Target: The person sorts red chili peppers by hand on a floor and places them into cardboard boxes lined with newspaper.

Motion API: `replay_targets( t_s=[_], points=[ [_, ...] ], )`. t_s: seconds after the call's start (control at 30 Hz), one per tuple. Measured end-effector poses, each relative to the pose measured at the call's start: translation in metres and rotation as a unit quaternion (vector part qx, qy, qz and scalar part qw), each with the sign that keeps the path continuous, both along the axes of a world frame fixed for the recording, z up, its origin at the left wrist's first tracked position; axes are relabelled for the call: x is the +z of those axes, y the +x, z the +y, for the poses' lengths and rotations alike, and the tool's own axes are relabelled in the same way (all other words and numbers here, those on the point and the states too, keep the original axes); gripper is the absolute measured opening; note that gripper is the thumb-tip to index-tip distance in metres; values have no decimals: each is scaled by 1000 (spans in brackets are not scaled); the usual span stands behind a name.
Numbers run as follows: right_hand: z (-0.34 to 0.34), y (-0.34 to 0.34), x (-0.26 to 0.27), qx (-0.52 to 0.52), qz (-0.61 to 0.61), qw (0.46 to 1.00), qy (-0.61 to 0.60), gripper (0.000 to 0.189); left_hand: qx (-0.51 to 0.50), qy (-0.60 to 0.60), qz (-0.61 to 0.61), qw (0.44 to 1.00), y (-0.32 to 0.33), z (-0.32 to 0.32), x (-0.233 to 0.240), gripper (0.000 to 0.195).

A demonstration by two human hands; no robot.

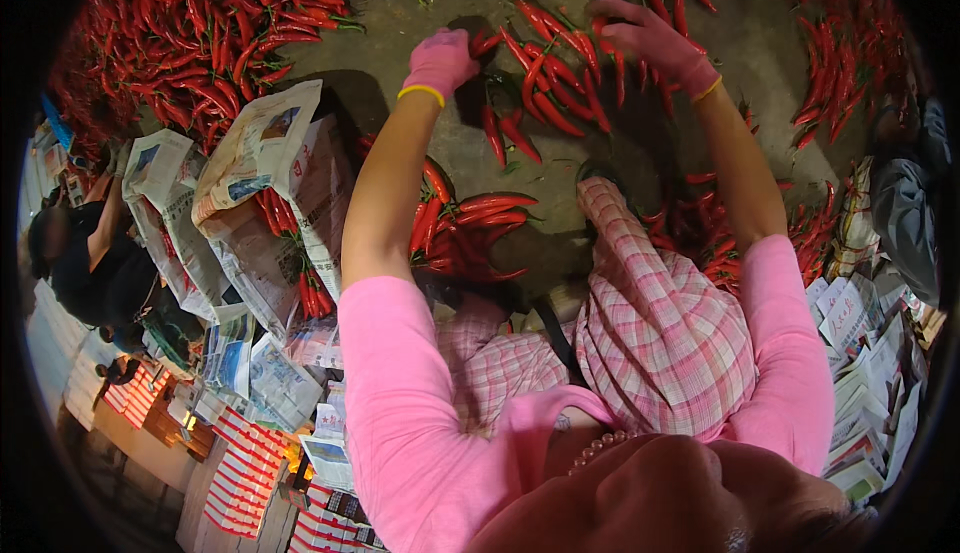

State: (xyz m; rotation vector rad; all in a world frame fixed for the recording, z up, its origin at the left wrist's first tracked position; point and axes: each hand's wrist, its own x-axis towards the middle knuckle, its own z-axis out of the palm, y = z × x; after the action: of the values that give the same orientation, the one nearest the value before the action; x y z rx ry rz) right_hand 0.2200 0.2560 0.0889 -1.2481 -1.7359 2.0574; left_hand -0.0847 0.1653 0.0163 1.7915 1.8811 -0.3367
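Note:
My left hand (442,62), in a pink glove with a yellow cuff, is closed with red chili peppers (484,44) showing at its fingertips. To the right, my right hand (656,39), gloved alike, reaches over the loose chili peppers (559,77) on the floor. Its thumb and fingers are apart, with a red pepper partly between them; a firm hold does not show. Two peppers (504,133) lie below my left hand. A bunch of chili peppers (469,227) sits in front of my knees.
A large heap of chili peppers (217,20) covers the upper left floor (397,20); another heap (847,58) lies at right. Newspaper-lined packages (311,170) with peppers inside stand at left. Newspaper stacks (862,373) lie at lower right. Another person (105,253) bends at far left.

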Motion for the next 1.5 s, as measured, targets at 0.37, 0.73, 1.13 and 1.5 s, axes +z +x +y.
replay_targets(
  t_s=[0.37, 0.73, 1.13, 1.5],
  points=[
    [22, -77, -40, 207, -199, 869, 404, 55, 437, 85, -441, 779, -69, -125, 30, 34],
    [2, -33, -38, 114, -294, 876, 366, 49, 329, 92, -359, 869, 0, -94, 29, 27],
    [-100, 18, -19, 65, -244, 952, 171, 44, 25, 26, -89, 995, 66, -8, 9, 47],
    [-118, -16, -59, 327, -273, 814, 393, 38, 70, -119, -27, 990, -37, -113, 93, 47]
  ],
)
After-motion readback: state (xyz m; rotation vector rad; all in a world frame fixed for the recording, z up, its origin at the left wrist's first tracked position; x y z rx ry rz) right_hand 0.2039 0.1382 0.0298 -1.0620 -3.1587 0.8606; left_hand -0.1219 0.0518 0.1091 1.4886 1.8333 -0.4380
